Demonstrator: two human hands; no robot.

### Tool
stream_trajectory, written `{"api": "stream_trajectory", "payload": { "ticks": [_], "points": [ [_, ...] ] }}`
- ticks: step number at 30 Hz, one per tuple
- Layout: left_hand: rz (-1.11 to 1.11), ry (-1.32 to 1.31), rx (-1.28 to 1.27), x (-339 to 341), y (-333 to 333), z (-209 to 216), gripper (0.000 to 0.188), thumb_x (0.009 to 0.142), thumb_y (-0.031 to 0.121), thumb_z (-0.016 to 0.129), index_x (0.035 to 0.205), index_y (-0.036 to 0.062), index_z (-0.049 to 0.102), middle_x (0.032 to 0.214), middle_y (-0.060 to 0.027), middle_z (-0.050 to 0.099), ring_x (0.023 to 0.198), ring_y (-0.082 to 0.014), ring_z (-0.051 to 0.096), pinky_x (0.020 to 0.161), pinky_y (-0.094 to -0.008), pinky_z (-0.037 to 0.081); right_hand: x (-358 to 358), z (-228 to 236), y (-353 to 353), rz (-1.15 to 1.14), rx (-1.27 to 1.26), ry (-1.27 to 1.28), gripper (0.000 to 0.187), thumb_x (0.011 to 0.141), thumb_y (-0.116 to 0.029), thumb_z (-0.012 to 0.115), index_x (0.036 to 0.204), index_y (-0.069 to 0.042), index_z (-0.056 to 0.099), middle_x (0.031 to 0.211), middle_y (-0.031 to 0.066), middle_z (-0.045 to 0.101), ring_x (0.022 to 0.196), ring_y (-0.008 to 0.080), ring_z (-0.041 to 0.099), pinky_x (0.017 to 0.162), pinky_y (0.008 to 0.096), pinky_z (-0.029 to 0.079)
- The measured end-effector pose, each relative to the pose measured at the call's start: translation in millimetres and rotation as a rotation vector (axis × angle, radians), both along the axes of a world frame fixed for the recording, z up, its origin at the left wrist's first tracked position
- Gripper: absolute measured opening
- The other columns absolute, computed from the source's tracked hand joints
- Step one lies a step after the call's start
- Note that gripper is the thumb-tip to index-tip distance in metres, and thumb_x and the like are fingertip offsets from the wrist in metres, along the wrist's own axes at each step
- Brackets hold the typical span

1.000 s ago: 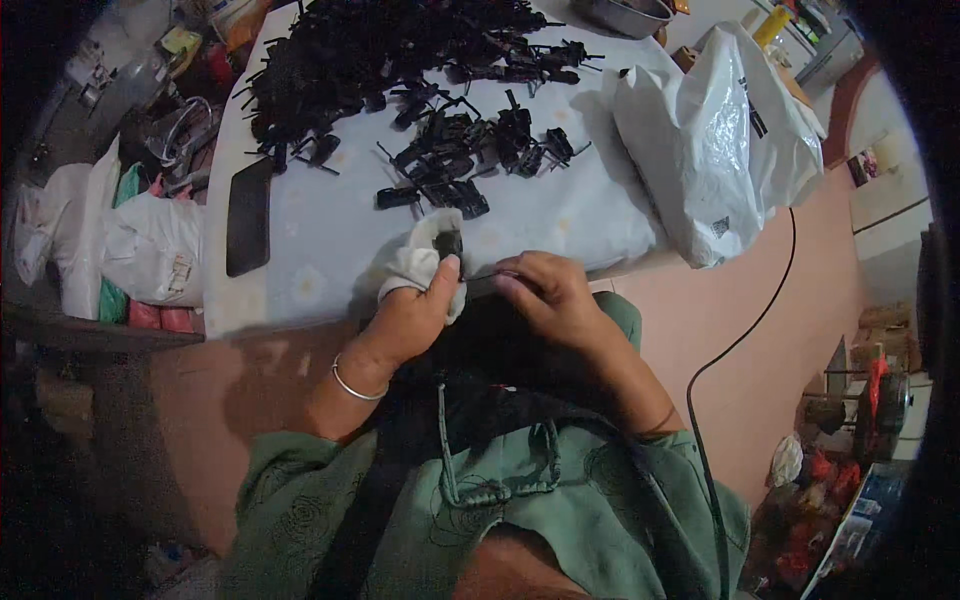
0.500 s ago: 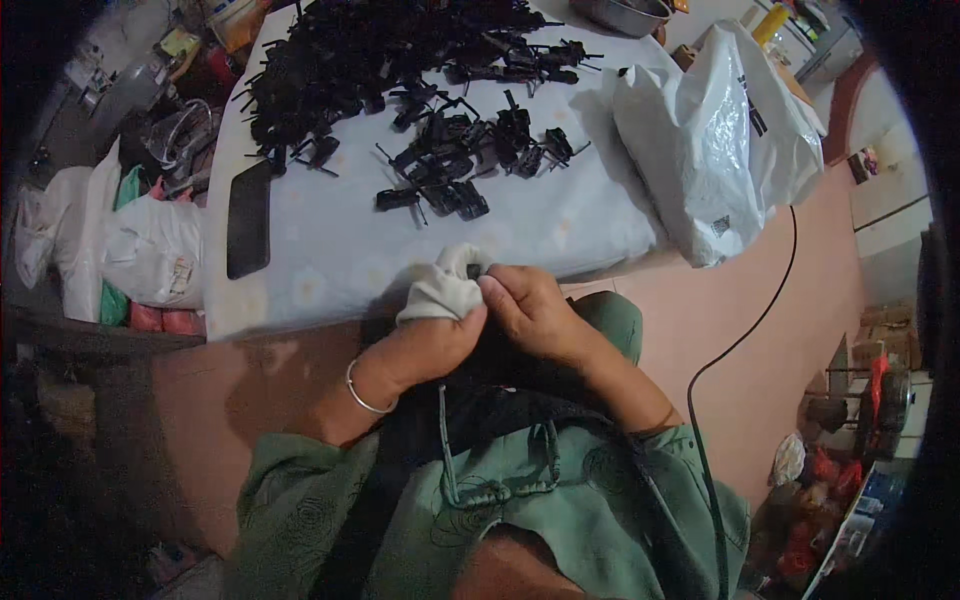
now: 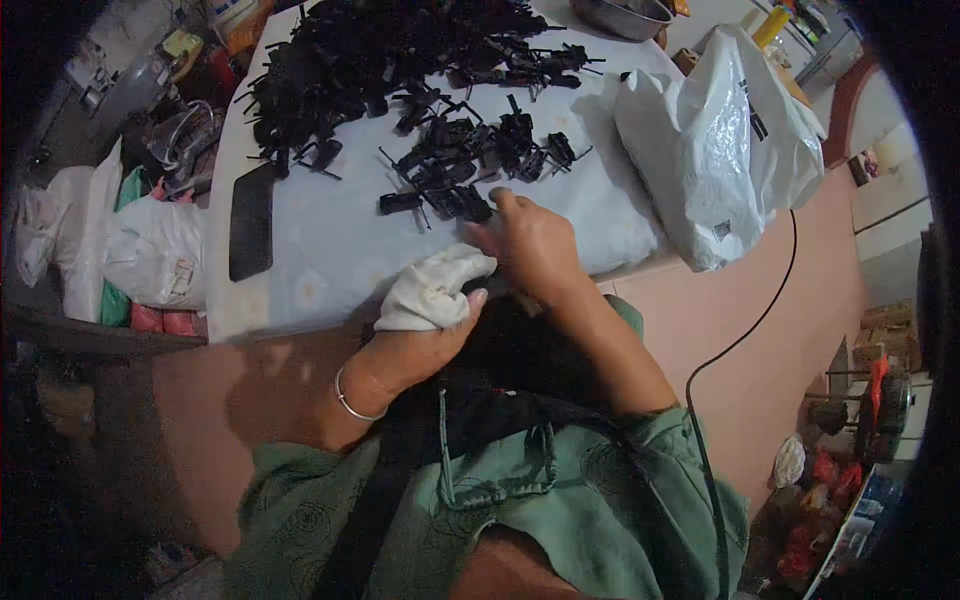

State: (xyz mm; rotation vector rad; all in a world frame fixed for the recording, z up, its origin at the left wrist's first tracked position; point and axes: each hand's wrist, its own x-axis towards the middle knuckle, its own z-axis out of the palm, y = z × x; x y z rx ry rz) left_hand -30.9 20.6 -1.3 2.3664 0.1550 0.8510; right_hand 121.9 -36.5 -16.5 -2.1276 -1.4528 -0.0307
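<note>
My left hand [image 3: 415, 345] is closed, with a crumpled white cloth [image 3: 425, 290] covering its fingers. Its bare thumb presses along the cloth's edge, where a small dark spot shows; whether that is a part or shadow I cannot tell. My right hand [image 3: 540, 245] reaches over the table's near edge, fingers apart and partly blurred, with nothing visible in it. Its fingertips are close to the nearest of several small black plastic parts with thin prongs [image 3: 465, 203]. Beyond them lies a large heap of the same black parts [image 3: 370, 60].
The table has a pale flowered cover [image 3: 330, 255]. A black phone-like slab [image 3: 251, 222] lies at its left edge. At the right stands a white plastic bag [image 3: 700, 150], and a metal bowl [image 3: 625, 18] is at the back. A black cable [image 3: 745, 345] hangs over the floor on the right.
My right hand has left the cloth and moved forward toward the black parts. My left hand with the cloth has shifted slightly left, and the cloth looks more spread.
</note>
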Motion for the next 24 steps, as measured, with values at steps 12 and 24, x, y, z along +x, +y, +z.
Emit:
{"api": "stream_trajectory", "payload": {
  "ticks": [12,24],
  "points": [
    [0.158,0.000,-0.520,0,10,-30,0.015,0.086,0.014,0.051,0.098,0.0063,0.057,0.065,0.0030,0.052,0.051,-0.0043,0.045,0.044,-0.0182,0.036,15,8,-48,-0.072,0.018,0.251,0.024,0.078,-0.021,0.060,0.084,-0.001,0.050,0.065,0.0085,0.053,0.055,0.0196,0.052,0.051,0.0322,0.042],
    [-0.128,0.256,-1.064,-3,4,-4,0.022,0.086,0.012,0.051,0.106,0.0041,0.051,0.087,0.0011,0.054,0.074,-0.0060,0.049,0.064,-0.0201,0.042,-5,7,-47,0.358,0.076,0.939,0.020,0.081,-0.016,0.058,0.093,-0.001,0.052,0.068,-0.0012,0.049,0.059,0.0061,0.043,0.053,0.0213,0.037]
  ]
}}
